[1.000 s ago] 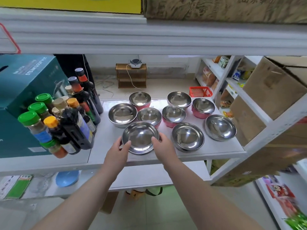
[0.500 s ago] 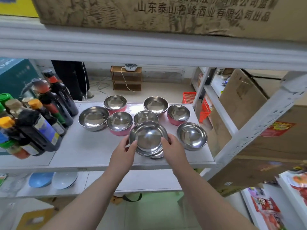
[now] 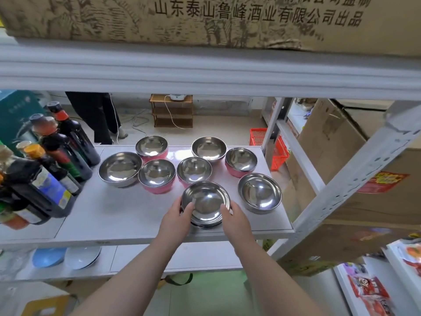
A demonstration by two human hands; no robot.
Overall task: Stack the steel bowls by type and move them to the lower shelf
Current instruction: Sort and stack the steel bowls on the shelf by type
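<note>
A plain steel bowl (image 3: 206,199) sits nested on a second steel bowl near the front of the white middle shelf (image 3: 127,215). My left hand (image 3: 176,218) grips its left rim and my right hand (image 3: 234,221) its right rim. More plain steel bowls stand at the right (image 3: 259,192), the left (image 3: 120,168) and the back (image 3: 209,148). Several pink-sided steel bowls stand among them, such as one (image 3: 157,175) left of centre and one (image 3: 241,161) at the right. The lower shelf (image 3: 177,256) runs beneath my forearms.
Dark sauce bottles (image 3: 47,165) crowd the shelf's left end beside a teal box (image 3: 16,115). Blue and white plates (image 3: 66,256) lie on the lower shelf at left. A slanted white shelf post (image 3: 355,179) and cardboard boxes (image 3: 337,142) close off the right. A carton (image 3: 205,17) sits overhead.
Both hands lifted the front steel bowl, carried it right and set it down into the neighbouring steel bowl. The camera view shifted right as well.
</note>
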